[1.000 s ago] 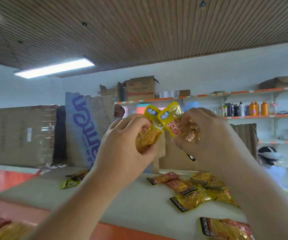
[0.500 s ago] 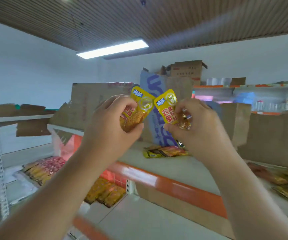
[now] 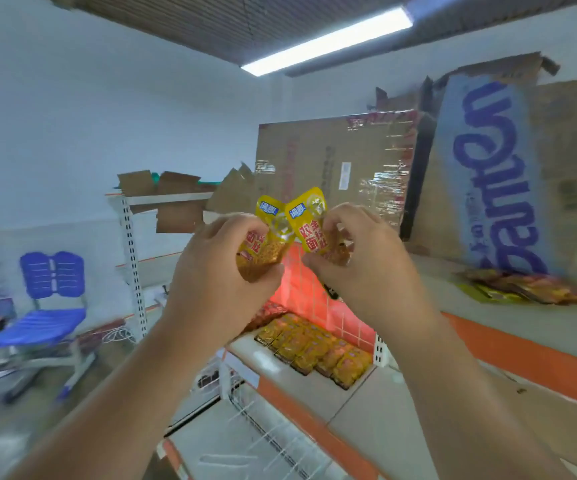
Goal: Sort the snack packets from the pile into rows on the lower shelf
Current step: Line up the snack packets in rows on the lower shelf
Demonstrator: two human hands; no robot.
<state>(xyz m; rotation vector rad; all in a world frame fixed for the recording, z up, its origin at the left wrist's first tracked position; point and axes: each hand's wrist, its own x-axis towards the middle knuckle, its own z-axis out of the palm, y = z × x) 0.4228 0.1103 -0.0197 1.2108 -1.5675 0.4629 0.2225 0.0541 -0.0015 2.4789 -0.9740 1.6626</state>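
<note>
Holding one yellow snack packet apiece, the left hand point(image 3: 217, 275) and the right hand point(image 3: 370, 271) are raised side by side in front of the shelving, well above where the packets belong. The left hand's fingers are curled round the lower half of the left packet point(image 3: 268, 242). The right hand pinches the right packet point(image 3: 309, 225) between thumb and fingertips, and something brownish shows under its fingers that may be a second packet, though I cannot tell. The two packets' top corners meet or overlap between the hands. Below them, a row point(image 3: 315, 351) of similar yellow packets lies flat against the back of the lower shelf point(image 3: 380, 414), with bare shelf in front of it. The pile point(image 3: 526, 289) sits off to the right on the upper shelf point(image 3: 509, 327), at the foot of the cardboard boxes point(image 3: 335, 168). The likeliest trouble, as I judge it, is the grip. Glossy packets held only by their lower ends can slide out on the way down, and the right hand's light pinch looks the weaker of the two. A packet that slips could land past the shelf's front edge and drop into the wire rack point(image 3: 263, 441) underneath. Setting both down at once also risks nudging the laid row askew, or leaving one packet overlapping its neighbour. If the right hand does hold an extra packet, it could fall loose when the fingers let go. The whole view is blurred, so an aim taken now would be rough.
</note>
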